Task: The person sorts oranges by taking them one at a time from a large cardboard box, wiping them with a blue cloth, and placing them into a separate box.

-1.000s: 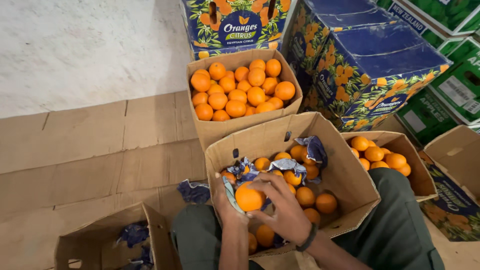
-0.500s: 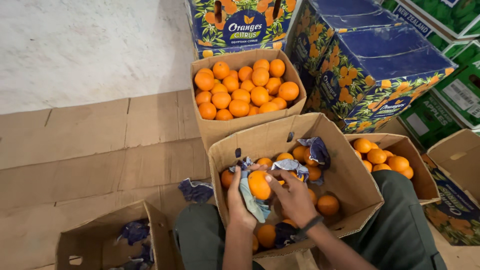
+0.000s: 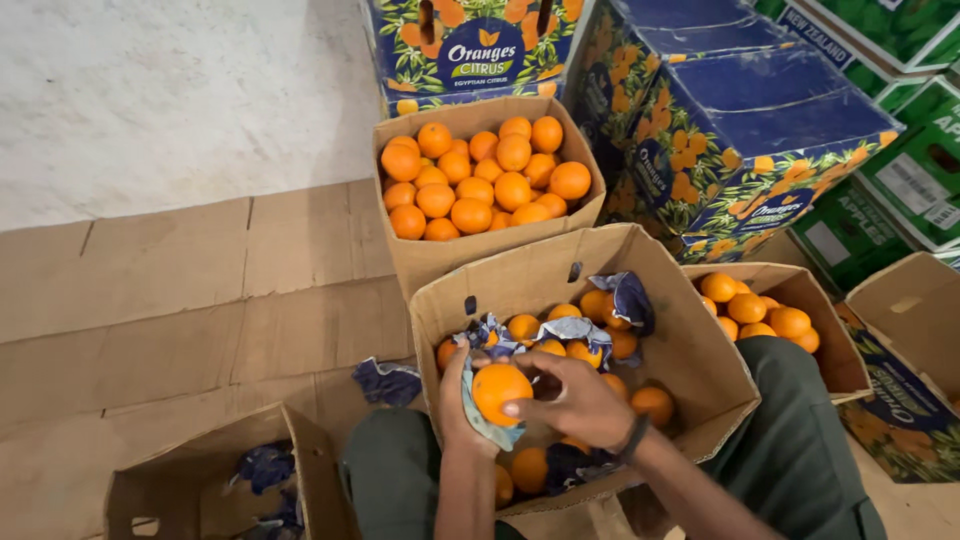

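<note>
A full carton [image 3: 487, 250] heaped with bare oranges [image 3: 480, 178] stands upright on flattened cardboard sheets [image 3: 190, 290], and every other thing sits about it. Just behind the full carton rises a printed blue fruit box [image 3: 470, 50], to its right a stack of dark blue printed boxes [image 3: 740, 140] with green boxes [image 3: 900, 170] beyond them, and lower right a smaller carton of oranges [image 3: 800, 320]. Well in front of it to the left, an open carton [image 3: 200, 490] holds crumpled blue wrappers [image 3: 262, 468], and one loose blue wrapper [image 3: 388, 380] lies between the two.
</note>
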